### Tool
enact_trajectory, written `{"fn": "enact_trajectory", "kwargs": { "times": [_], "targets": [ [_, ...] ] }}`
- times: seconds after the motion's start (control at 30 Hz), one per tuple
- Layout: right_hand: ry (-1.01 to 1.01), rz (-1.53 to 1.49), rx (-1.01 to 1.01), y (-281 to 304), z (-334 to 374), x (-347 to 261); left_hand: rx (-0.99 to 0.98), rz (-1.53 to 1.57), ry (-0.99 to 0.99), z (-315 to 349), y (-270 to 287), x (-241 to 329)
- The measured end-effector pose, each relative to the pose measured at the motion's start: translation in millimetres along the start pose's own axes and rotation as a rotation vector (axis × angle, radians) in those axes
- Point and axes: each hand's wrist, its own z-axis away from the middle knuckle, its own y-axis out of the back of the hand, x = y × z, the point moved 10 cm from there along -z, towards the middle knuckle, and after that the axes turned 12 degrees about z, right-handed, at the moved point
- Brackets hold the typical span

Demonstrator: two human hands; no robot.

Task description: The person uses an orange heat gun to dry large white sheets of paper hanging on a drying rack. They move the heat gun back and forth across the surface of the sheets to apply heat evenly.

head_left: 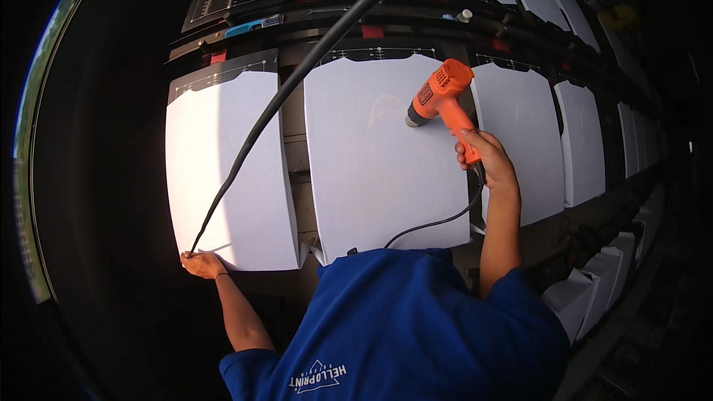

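An orange heat gun (pixel 444 96) is in my right hand (pixel 486 154), with fingers wrapped round its handle. Its dark nozzle points down and left, over a large white fabric piece (pixel 371 171) on a black board. A thin black power cord loops from the handle to the front of my blue shirt. My left hand (pixel 202 264) is at the near left corner of another white fabric piece (pixel 230 171), its fingers closed. A long black cord (pixel 275 108) slants down from the top and meets those fingers, so it appears to be held there.
More white fabric pieces (pixel 520 141) lie on black boards to the right. Beyond a dark rail are further boards, a blue-handled tool (pixel 252 25) and a small white-capped item (pixel 464 15). White folded pieces (pixel 594 289) hang at the lower right. Sunlight falls across the left piece.
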Motion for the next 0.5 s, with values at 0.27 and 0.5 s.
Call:
{"fn": "enact_trajectory", "kwargs": {
  "times": [0.27, 0.5],
  "targets": [
    [0.020, 0.111, 0.139, 5, 14, 14, -0.016, 0.023, 0.033, -3, -3, 0],
    [0.001, 0.022, 0.128, 12, 32, 29, -0.004, 0.017, 0.003, -2, -4, -5]
  ]
}}
